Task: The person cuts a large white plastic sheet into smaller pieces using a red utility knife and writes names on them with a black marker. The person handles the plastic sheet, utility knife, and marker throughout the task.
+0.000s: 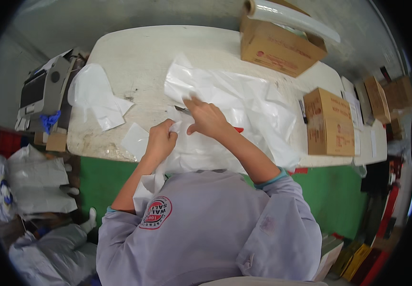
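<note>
A large crumpled sheet of white plastic (263, 102) covers the front middle of the table and hangs toward my body. My left hand (160, 141) is closed on a bunched edge of it. Over the same sheet, my right hand (209, 118) has its thumb apart from its fingers; the fingertips are slightly blurred. A thin dark strip shows beside those fingers, and a small red piece (238, 129) peeks out past the right wrist. My hand hides whatever lies between the two. A cut white plastic piece (134, 140) lies left of my left hand.
The white table (167, 43) carries another plastic piece (98, 93) at left. A cardboard box (282, 47) with a clear film roll (294, 20) on top stands at the back right. A second carton (330, 123) sits right. A printer (39, 90) stands beyond the left edge.
</note>
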`<state>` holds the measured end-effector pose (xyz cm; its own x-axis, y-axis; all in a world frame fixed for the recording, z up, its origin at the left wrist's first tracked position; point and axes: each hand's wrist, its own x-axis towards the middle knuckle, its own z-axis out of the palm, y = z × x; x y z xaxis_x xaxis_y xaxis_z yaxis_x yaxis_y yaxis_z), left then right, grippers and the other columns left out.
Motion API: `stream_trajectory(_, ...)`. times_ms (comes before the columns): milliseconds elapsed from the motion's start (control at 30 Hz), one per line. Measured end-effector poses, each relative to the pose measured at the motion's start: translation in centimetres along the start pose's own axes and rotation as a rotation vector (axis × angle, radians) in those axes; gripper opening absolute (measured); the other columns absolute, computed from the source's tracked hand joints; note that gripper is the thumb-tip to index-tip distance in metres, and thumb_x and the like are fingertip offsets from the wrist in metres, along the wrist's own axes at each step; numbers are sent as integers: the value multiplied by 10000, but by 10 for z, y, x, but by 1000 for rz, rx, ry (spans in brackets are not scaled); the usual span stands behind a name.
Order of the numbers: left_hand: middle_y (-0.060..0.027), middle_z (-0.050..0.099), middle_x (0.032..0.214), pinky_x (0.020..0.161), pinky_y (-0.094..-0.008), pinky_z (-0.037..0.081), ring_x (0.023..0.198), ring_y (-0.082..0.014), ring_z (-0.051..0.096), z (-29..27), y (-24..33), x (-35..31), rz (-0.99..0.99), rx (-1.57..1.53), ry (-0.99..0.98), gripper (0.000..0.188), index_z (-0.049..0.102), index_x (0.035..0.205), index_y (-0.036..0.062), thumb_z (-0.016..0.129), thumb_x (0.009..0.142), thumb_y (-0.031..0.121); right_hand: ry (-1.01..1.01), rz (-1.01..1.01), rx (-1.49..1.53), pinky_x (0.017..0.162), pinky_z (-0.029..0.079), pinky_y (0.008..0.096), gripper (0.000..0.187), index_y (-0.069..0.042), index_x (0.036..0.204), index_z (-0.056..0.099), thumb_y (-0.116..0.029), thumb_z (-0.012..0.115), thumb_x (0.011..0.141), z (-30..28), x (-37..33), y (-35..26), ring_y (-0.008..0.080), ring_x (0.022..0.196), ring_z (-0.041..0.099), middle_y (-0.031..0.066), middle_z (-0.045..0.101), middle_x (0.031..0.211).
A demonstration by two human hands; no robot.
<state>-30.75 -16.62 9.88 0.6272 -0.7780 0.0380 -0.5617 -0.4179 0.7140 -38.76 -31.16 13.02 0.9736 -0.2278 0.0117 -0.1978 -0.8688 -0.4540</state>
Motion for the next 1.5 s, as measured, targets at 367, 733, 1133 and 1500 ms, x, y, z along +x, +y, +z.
stream_trajectory(367, -201, 584, 933, 750, -367, 426, 854, -317, 557, -287, -303, -219, -1080, 762, 1232, 350, 576, 970, -13, 530, 710, 216, 642, 458, 537, 350, 331, 232, 90, 16, 676, 539, -18, 616, 645, -123, -39, 172, 103, 364, 435, 32, 488, 489)
stream_trajectory(733, -174, 588, 772, 599, -389, 453, 690, -311, 567, -155, -233, -56, -504, 766, 602, 266, 625, 903, 64, 515, 766, 263, 917, 509, 243, 495, 393, 275, 195, 27, 694, 582, -142, 660, 634, -177, -77, 193, 128, 521, 490, 50, 563, 601)
stream_trajectory(1133, -130, 611, 784, 596, -354, 463, 669, -248, 582, -109, -240, -258, -899, 604, 522, 244, 612, 922, 69, 487, 724, 138, 159, 1099, 96, 389, 423, 333, 306, 58, 642, 544, -186, 728, 628, -122, -124, 391, 191, 426, 535, 118, 563, 567)
stream_trajectory(1500, -108, 622, 784, 619, -333, 476, 682, -228, 595, -377, -43, -270, -786, 1225, 884, 282, 615, 897, 76, 512, 636, 45, 316, 859, -420, 770, 444, 424, 464, -14, 1109, 458, -202, 613, 714, 18, 34, 374, 359, 880, 550, 200, 521, 1037)
